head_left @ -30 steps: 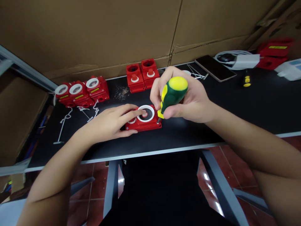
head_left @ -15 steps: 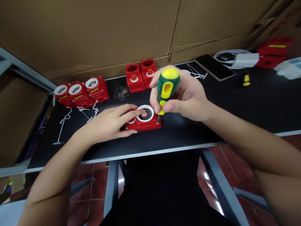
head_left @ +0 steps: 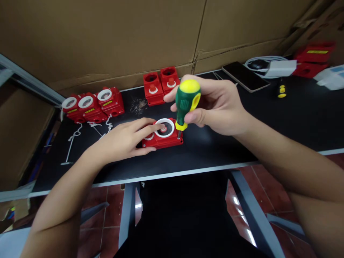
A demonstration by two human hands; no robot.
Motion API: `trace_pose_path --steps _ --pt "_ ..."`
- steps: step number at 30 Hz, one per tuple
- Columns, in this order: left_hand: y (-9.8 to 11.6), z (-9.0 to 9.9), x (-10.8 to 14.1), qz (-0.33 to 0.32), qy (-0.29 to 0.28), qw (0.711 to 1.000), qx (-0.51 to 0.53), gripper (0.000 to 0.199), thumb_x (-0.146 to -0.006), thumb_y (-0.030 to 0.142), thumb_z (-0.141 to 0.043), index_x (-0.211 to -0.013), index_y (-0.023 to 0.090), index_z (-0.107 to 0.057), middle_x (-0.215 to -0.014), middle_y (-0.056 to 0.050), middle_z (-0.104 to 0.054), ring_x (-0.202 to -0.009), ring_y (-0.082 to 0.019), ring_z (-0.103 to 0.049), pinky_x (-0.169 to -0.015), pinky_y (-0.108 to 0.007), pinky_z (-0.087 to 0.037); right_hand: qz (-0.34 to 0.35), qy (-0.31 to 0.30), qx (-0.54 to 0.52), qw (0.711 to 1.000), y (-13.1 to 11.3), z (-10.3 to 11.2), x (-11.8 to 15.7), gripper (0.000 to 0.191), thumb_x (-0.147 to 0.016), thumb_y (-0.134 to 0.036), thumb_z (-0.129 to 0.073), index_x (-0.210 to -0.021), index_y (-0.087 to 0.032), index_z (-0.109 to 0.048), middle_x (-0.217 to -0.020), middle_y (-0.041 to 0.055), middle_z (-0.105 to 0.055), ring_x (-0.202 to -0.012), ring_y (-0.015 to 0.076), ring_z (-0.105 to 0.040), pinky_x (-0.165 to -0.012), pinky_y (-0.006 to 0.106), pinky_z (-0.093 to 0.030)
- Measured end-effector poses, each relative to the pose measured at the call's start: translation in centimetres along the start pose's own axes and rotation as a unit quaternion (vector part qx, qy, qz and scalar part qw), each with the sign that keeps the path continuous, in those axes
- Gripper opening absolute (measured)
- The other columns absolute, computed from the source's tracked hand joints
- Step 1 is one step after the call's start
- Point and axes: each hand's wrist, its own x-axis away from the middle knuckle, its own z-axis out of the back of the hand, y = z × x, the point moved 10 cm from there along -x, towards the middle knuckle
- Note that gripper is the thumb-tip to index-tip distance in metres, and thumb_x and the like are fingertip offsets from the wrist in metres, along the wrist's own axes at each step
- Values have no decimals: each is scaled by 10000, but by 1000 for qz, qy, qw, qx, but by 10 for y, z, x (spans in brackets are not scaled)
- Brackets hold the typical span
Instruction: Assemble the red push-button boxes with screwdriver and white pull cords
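A red box [head_left: 164,143] with a round window in a white ring lies flat on the black table. My left hand [head_left: 122,139] grips its left part, thumb along the near side, fingers over the top and one fingertip on the window. My right hand [head_left: 219,104] is closed around a green and yellow screwdriver [head_left: 185,102], held nearly upright. The screwdriver's metal shaft meets the box at its right near corner; the tip itself is too small to make out.
Several red boxes [head_left: 92,107] with white rings stand at the back left, small T-shaped metal rods [head_left: 69,152] on cords before them. Two more red boxes [head_left: 153,96] stand behind my hands. A phone [head_left: 245,77], white charger [head_left: 282,68] and small screwdriver [head_left: 282,91] lie right.
The screwdriver handle has turned in my right hand and shifted slightly left; my right fingers have changed their grip. The red box has moved very slightly left under my left hand.
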Motion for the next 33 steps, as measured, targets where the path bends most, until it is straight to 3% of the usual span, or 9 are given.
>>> trace_pose_path --steps 3,5,9,12,17,24,29,33 --pt "1 2 1 -5 18 1000 -7 629 -1291 639 -556 -1792 261 -604 -1707 -195 -726 -1409 -376 -837 -1167 -479 -723 11 -44 -33 998 -2 -10 2 350 -1250 -439 -748 -1435 -153 -826 -1231 61 -837 -619 35 -569 -593 205 -564" --pt "1 3 2 -7 23 1000 -12 635 -1291 641 -557 -1802 266 -596 -1703 -195 -729 -1393 -378 -844 -1148 -476 -727 18 -52 -38 998 -2 -12 3 379 -1254 -443 -743 -1470 -138 -806 -1209 67 -849 -643 43 -604 -620 204 -585" --pt "0 -1 1 -4 4 1000 -9 615 -1283 632 -577 -1766 253 -614 -1670 -200 -743 -1390 -384 -840 -1148 -490 -728 18 -8 0 1000 3 -2 0 453 -1044 -509 -1015 -1287 -169 -838 -1109 37 -814 -863 139 -739 -737 256 -663" --pt "0 -1 0 -3 -3 1000 -4 595 -1274 590 -613 -1758 244 -605 -1667 -202 -739 -1396 -384 -833 -1149 -494 -727 45 6 34 998 1 3 -2 505 -943 -590 -1084 -1143 -198 -836 -1068 25 -758 -921 173 -726 -748 281 -662" --pt "2 1 -1 -6 -1 1000 -8 571 -1278 562 -620 -1752 245 -593 -1690 -197 -726 -1409 -379 -825 -1147 -479 -722 59 6 64 996 -4 2 -2 455 -1015 -620 -1012 -1048 -202 -836 -1017 14 -710 -900 159 -685 -725 268 -633" --pt "5 4 1 -21 19 999 -21 576 -1292 544 -600 -1773 227 -588 -1642 -201 -748 -1360 -377 -846 -1110 -470 -726 9 11 98 995 -8 1 4 434 -1064 -553 -983 -1178 -160 -837 -1076 2 -773 -832 114 -743 -722 239 -654" --pt "3 3 1 -22 19 999 -14 608 -1281 561 -626 -1793 236 -580 -1654 -200 -743 -1353 -381 -847 -1093 -473 -734 59 -12 120 991 -10 -4 7 358 -1166 -496 -852 -1300 -166 -816 -1201 25 -800 -907 123 -770 -808 271 -692" --pt "4 3 0 -25 22 999 -17 599 -1278 553 -627 -1774 220 -585 -1632 -212 -747 -1353 -382 -849 -1103 -479 -738 103 2 147 984 -12 -2 6 434 -1068 -560 -981 -1148 -187 -774 -1124 -14 -717 -927 118 -698 -796 269 -644"
